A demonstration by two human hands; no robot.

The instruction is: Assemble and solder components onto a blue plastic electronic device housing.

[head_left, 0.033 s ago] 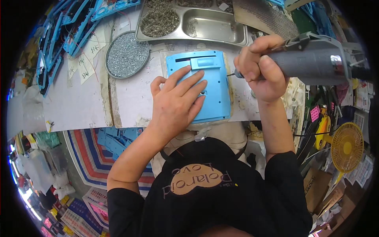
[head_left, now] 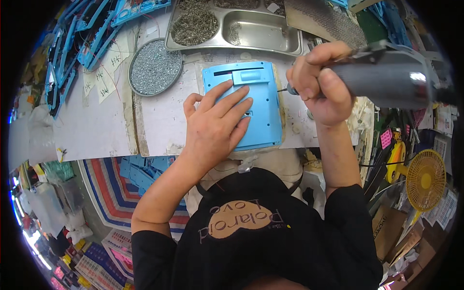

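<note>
A flat light-blue plastic casing (head_left: 258, 133) lies on the table in front of me, with small holes, a slot and a raised block near its far edge. My left hand (head_left: 215, 118) rests on its left half, fingers spread and holding nothing. In my right hand (head_left: 326, 89), fingers wrapped round its front end, is a grey electric screwdriver (head_left: 382, 77), held nearly level. Its thin bit points left at the casing's right side. The tip is at or very near that edge; I cannot tell whether it touches. The screwdriver's rear is blurred.
A round dish of small silvery screws (head_left: 155, 67) stands left of the casing. Beyond is a steel compartment tray (head_left: 261, 47) holding small metal parts. Blue plastic frames with wires (head_left: 92, 43) are piled far left. A yellow fan (head_left: 425, 180) stands at right.
The rear of the screwdriver has dipped slightly toward me and is blurred now. My left hand and the casing are almost unmoved.
</note>
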